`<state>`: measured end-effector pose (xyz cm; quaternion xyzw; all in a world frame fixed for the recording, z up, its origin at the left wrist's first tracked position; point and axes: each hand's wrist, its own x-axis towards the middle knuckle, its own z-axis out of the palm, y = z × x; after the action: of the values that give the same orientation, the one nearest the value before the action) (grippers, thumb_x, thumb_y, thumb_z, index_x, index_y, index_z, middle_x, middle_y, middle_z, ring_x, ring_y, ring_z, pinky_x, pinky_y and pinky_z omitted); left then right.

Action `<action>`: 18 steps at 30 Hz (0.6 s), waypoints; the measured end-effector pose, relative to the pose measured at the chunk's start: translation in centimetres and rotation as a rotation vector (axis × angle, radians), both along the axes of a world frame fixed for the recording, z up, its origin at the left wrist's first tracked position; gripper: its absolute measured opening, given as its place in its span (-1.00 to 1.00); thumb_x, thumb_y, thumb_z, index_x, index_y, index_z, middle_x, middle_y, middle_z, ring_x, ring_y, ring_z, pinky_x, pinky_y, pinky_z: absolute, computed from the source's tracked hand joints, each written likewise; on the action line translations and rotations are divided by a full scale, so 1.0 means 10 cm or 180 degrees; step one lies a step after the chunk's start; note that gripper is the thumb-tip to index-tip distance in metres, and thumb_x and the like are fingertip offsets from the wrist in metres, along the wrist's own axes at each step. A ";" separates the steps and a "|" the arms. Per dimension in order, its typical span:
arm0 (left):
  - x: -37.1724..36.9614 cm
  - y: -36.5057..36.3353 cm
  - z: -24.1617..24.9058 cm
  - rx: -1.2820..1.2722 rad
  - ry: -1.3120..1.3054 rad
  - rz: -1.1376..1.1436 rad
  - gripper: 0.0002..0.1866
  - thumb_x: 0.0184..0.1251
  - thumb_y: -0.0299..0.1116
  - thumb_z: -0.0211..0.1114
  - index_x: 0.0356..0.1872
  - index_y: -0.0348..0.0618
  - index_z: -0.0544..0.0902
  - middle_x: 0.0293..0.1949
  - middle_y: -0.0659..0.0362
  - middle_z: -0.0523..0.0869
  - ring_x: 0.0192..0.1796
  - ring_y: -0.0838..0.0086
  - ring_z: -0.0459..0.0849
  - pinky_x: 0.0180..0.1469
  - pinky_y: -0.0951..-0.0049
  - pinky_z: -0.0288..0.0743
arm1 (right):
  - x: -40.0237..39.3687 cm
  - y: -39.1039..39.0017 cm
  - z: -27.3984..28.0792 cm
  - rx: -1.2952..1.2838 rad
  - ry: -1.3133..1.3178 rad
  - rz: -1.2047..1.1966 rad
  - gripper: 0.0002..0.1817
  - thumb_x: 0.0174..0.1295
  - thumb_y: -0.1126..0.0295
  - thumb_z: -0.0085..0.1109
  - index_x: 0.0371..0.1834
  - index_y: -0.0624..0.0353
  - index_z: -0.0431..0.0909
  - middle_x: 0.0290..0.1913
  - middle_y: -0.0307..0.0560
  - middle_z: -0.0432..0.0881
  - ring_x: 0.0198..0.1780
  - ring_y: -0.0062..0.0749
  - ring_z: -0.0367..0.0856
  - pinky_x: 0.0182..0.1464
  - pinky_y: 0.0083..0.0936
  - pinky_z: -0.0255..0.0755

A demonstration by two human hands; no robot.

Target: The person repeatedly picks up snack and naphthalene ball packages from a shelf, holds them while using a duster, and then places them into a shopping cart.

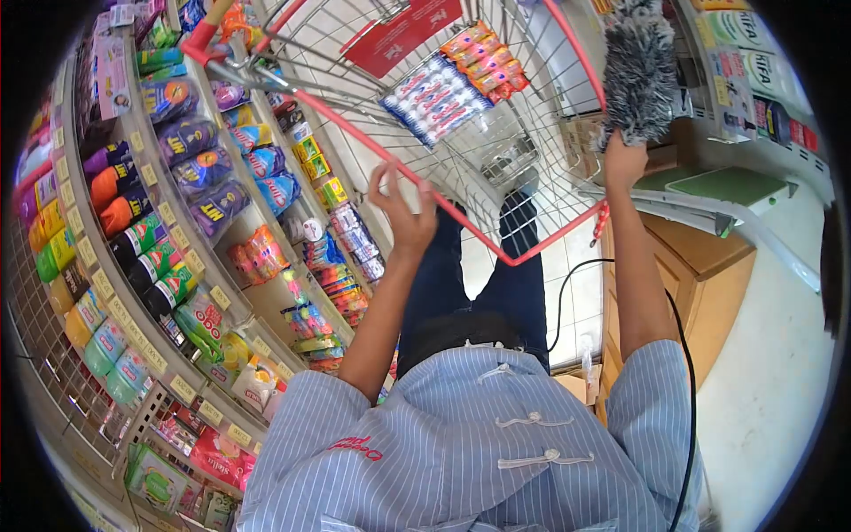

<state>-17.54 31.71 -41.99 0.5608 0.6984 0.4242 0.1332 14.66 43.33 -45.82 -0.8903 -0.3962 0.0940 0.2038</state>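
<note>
My right hand (626,163) is wrapped round the lower end of a fluffy grey duster (640,75), held upright beside the shopping cart. The duster's head overlaps the edge of the shelf behind it. At the cart's red rim (483,232), my left hand (406,211) has its fingers bent and apart, fingertips right at the rim, nothing held in them. Inside the wire cart lie blue-and-white packs (436,99) and orange-and-pink packs (485,60). A red sign (401,35) hangs on the cart's wire side.
Shelves of colourful pouches (199,164) and bottles with price tags (133,332) run along the left. A wooden cabinet (678,257) and a green-topped step (731,188) stand at the right. A black cable (687,355) hangs down my right side.
</note>
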 end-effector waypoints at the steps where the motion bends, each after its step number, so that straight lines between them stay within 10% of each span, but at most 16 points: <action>1: 0.21 0.17 0.15 -0.0044 0.0161 -0.0448 -0.55 0.18 -0.45 0.15 0.14 -0.25 0.37 0.05 -0.06 0.30 0.15 0.12 0.23 0.20 0.26 0.11 | 0.04 -0.01 0.03 -0.0087 0.0119 0.0076 -0.56 -0.05 0.18 0.22 -0.17 0.28 0.50 -0.24 0.23 0.59 -0.13 0.15 0.53 -0.11 -0.14 0.38; 5: 0.86 1.03 0.09 -0.0248 0.0451 -0.1614 -0.45 0.01 -0.51 0.23 0.12 -0.25 0.35 0.01 -0.07 0.38 0.09 0.10 0.35 0.13 0.25 0.26 | 0.14 -0.04 -0.12 0.0047 0.0263 0.0199 -0.55 -0.04 0.25 0.22 -0.11 0.31 0.46 -0.15 0.27 0.55 -0.08 0.17 0.49 -0.05 -0.18 0.35; 8: 1.16 1.61 -0.97 -0.0656 0.0458 -0.1597 -0.49 0.05 -0.45 0.23 0.10 -0.24 0.37 0.04 -0.05 0.40 0.11 0.05 0.37 0.11 0.22 0.31 | 0.25 -0.07 -0.18 0.0379 0.0787 0.0502 -0.56 -0.05 0.37 0.22 -0.11 0.41 0.43 -0.13 0.29 0.53 -0.10 0.13 0.51 -0.01 -0.22 0.34; 13: 1.44 1.96 -2.43 -0.1355 0.2244 -0.1210 -0.44 0.03 -0.32 0.26 0.11 -0.19 0.35 0.04 -0.02 0.43 0.11 0.17 0.40 0.07 0.18 0.33 | 0.33 -0.11 -0.33 0.0475 0.1518 0.0366 -0.59 -0.08 0.53 0.17 -0.12 0.46 0.40 -0.12 0.28 0.52 -0.05 0.06 0.48 0.07 -0.30 0.27; 18: 1.73 1.95 -2.47 -0.1551 0.2344 -0.0321 -0.43 0.04 -0.20 0.28 0.10 -0.15 0.36 -0.01 0.06 0.46 0.05 0.30 0.43 -0.01 0.25 0.34 | 0.27 -0.04 -0.16 0.0690 0.1974 0.0207 -0.67 -0.04 0.57 0.10 -0.16 0.46 0.40 -0.14 0.16 0.53 -0.06 -0.15 0.50 0.06 -0.40 0.29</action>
<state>-0.22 51.23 -66.69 0.6601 0.7507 0.0122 0.0244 17.37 42.89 -47.41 -0.7793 -0.3512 0.3244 0.4052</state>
